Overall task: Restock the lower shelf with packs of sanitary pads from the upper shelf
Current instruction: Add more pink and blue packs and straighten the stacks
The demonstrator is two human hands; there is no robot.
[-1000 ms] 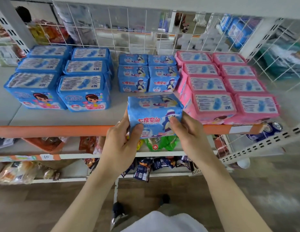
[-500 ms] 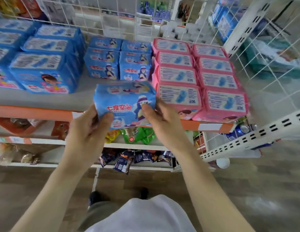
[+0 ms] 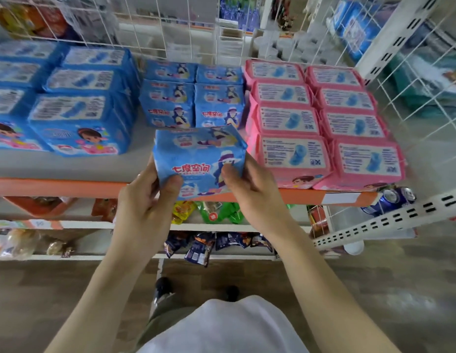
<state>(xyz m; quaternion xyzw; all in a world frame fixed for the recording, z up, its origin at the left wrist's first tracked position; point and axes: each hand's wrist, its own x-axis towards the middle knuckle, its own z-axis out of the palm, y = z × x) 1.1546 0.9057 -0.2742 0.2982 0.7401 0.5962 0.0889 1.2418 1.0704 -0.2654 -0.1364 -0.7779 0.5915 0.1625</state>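
A light blue pack of sanitary pads (image 3: 200, 159) with red lettering stands at the front edge of the shelf (image 3: 69, 164) with the orange lip. My left hand (image 3: 148, 200) grips its left side, thumb on the front face. Its right side is held by my right hand (image 3: 250, 192), thumb also on the front. Behind it stand two short rows of the same light blue packs (image 3: 193, 98). Pink packs (image 3: 321, 123) fill the right of the shelf. Larger blue packs (image 3: 76, 103) fill the left.
A white wire grid (image 3: 171, 29) backs the shelf and another closes its right side (image 3: 425, 103). Lower shelves hold snack bags (image 3: 211, 240) and green packets (image 3: 219, 210). Blue drink cans (image 3: 390, 200) lie at the right. The wooden floor and my feet are below.
The view has shifted so the shelf sits further right and lower in frame. Both hands keep holding the light blue pack at the shelf's front edge, a little closer to the stacked packs.
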